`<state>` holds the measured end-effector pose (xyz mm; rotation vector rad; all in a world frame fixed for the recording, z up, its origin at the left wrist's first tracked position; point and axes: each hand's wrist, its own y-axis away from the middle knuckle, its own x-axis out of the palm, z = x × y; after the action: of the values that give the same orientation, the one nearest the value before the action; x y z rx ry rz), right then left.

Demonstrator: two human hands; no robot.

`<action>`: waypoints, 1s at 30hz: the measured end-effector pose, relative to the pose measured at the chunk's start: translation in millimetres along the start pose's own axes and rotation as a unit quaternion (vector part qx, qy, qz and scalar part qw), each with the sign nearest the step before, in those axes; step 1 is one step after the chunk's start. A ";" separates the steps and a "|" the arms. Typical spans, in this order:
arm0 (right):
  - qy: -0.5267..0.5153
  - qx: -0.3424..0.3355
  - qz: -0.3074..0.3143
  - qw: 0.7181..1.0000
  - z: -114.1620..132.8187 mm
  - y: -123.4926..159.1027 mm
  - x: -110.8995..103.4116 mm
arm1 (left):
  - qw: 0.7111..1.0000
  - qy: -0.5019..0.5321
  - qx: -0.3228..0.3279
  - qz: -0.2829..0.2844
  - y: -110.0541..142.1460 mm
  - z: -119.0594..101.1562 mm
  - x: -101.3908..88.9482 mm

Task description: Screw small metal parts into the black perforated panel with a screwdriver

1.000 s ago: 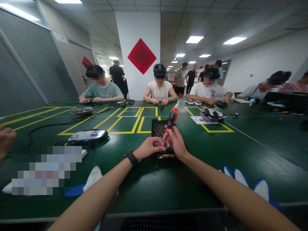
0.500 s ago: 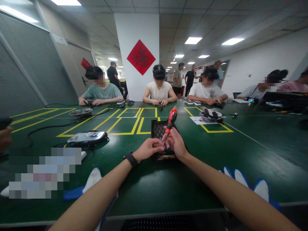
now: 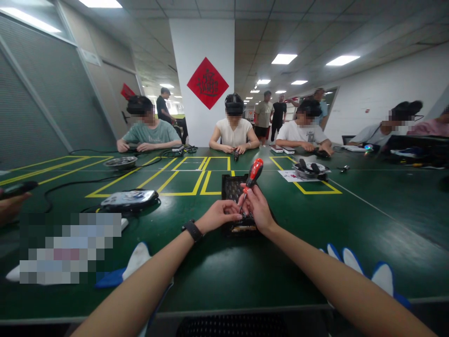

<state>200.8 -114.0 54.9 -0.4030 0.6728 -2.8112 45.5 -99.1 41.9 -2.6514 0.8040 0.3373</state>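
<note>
A black rectangular device lies flat on the green table straight ahead of me. My right hand is closed round the lower shaft of a screwdriver with a red and black handle, which leans up and to the right, its tip down at the device's near end. My left hand, a black watch on its wrist, is pinched right beside the tip; what it pinches is too small to make out.
White and blue work gloves lie at the near edge, one on the left and one on the right. A flat grey device with cables sits to the left, a metal bowl farther back. Several people sit across the table; another person's hand shows at far left.
The screwdriver handle has tipped slightly more to the right. Both hands stay at the device's near end. The other person's hand at far left has shifted lower.
</note>
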 end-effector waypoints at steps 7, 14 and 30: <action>0.005 -0.004 0.013 1.000 3.1 0.7 1.2 | 1.000 -0.011 0.006 -0.011 -0.1 2.8 -1.5; -0.020 0.000 0.014 1.000 0.1 -1.0 -1.2 | 0.998 0.035 -0.005 0.046 0.9 3.7 -4.2; 0.004 -0.006 0.008 1.000 1.2 0.4 -1.1 | 0.999 -0.029 0.013 0.007 0.2 4.4 0.8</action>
<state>202.4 -114.6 55.5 -0.3866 0.6919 -2.7956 45.5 -97.9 37.6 -2.6011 0.8033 0.4028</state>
